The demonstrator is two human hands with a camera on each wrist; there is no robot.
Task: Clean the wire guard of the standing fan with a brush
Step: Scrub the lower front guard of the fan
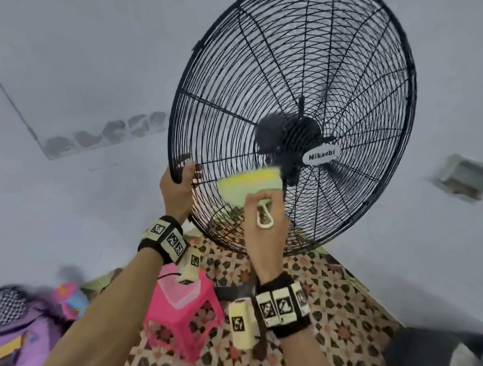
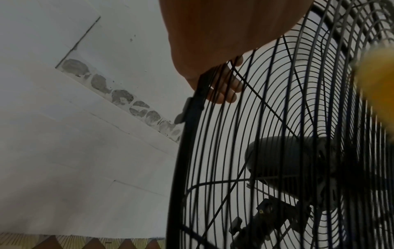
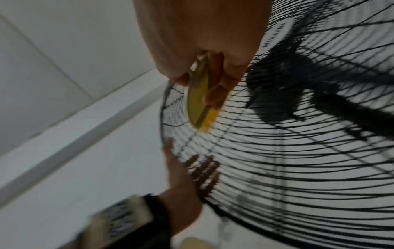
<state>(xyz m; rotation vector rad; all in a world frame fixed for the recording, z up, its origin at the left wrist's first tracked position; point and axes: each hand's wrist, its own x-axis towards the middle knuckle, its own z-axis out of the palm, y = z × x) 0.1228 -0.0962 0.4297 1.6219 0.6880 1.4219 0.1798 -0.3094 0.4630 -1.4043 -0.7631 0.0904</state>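
The standing fan's black wire guard (image 1: 271,78) fills the upper right of the head view, with a white badge at its hub. My left hand (image 1: 180,184) grips the guard's rim at the lower left, fingers curled through the wires (image 2: 224,91). My right hand (image 1: 263,222) holds a pale green brush (image 1: 248,185) with yellow bristles by its looped handle, and the bristles lie against the front wires just left of the hub. In the right wrist view the brush (image 3: 198,101) is pinched between thumb and fingers, with my left hand (image 3: 192,171) below on the rim.
A pink plastic stool (image 1: 184,308) stands below my arms on a patterned floor covering (image 1: 325,319). A purple item with checkered cloth (image 1: 6,323) lies at the lower left. White walls surround the fan. The motor housing (image 2: 283,161) sits behind the guard.
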